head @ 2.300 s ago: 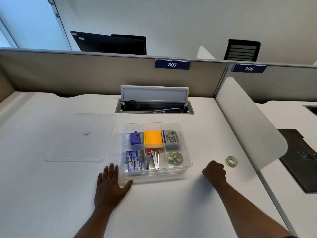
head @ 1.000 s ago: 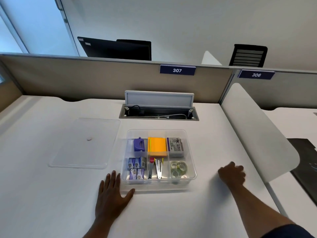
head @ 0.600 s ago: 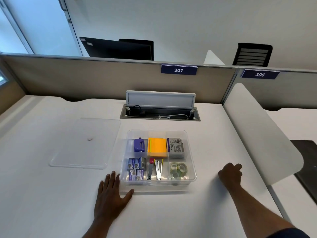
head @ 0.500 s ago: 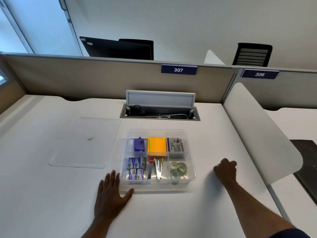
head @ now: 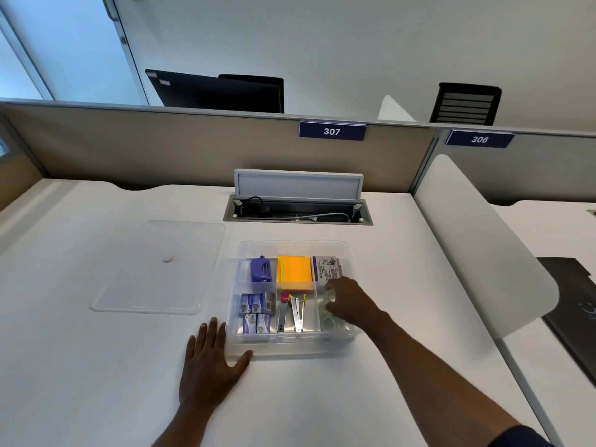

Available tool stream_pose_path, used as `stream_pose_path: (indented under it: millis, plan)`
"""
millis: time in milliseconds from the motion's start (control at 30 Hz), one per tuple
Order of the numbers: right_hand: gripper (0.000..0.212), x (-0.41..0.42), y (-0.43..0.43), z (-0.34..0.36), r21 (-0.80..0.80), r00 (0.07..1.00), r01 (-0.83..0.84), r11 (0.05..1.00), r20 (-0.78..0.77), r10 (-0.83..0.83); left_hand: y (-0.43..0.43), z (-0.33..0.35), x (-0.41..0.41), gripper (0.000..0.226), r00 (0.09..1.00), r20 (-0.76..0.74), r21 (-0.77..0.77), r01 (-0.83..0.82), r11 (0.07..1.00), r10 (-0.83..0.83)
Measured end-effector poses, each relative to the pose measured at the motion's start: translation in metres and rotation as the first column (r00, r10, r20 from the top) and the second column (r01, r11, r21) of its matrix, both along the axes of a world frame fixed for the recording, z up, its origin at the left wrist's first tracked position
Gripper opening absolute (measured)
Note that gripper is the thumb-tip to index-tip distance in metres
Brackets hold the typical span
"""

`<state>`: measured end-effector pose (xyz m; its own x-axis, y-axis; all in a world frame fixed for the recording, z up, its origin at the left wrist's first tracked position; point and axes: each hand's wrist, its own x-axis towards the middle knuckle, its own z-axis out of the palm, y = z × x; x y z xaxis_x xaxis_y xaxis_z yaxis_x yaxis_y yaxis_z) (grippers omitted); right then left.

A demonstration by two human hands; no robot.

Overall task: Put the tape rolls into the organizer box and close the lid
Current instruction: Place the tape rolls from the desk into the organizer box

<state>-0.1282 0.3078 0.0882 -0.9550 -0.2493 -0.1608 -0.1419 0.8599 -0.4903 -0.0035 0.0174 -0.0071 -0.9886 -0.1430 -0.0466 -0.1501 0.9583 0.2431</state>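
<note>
The desk lay bare left of the box; right hand pinched a clear tape roll over its right corner; left hand spread flat.

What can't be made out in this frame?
Head view only:
- Tape rolls in the organizer box: count unclear, right hand covers them.
- Whether its fingers grip a roll: blurred.
- Label box print: too small.
- Dark item: cut off by right edge.

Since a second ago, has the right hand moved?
Yes. The right hand went left from the bare desk into the organizer box, above the front right compartment.
</note>
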Motion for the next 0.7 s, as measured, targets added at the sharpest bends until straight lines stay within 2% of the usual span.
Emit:
stream_pose_path:
  millis: [100,233,367,467,700]
  plan:
    - [0.043,0.007,-0.003,-0.006,-0.016,0.999,0.048,0.999,0.021,-0.048,-0.001,-0.001,0.0,0.099,1.0,0.002,0.003,-0.002,1.0,0.002]
    - [0.032,0.008,0.0,-0.007,0.008,0.984,0.147,0.989,-0.104,-0.146,-0.001,-0.003,0.0,0.097,1.0,-0.001,0.006,-0.002,1.0,0.002]
    - [0.03,0.006,0.006,-0.005,0.031,0.942,0.27,0.962,-0.215,-0.258,-0.001,-0.003,0.0,0.097,1.0,-0.01,0.004,0.001,1.0,-0.001]
    - [0.026,0.003,0.006,-0.002,0.043,0.937,0.322,0.946,-0.158,-0.312,-0.001,-0.003,0.0,0.097,1.0,-0.02,0.008,0.005,1.0,-0.005]
    - [0.023,0.005,-0.006,-0.006,0.179,0.965,0.255,0.95,0.014,-0.261,-0.001,-0.005,0.0,0.094,0.999,-0.036,0.015,0.007,1.0,-0.006]
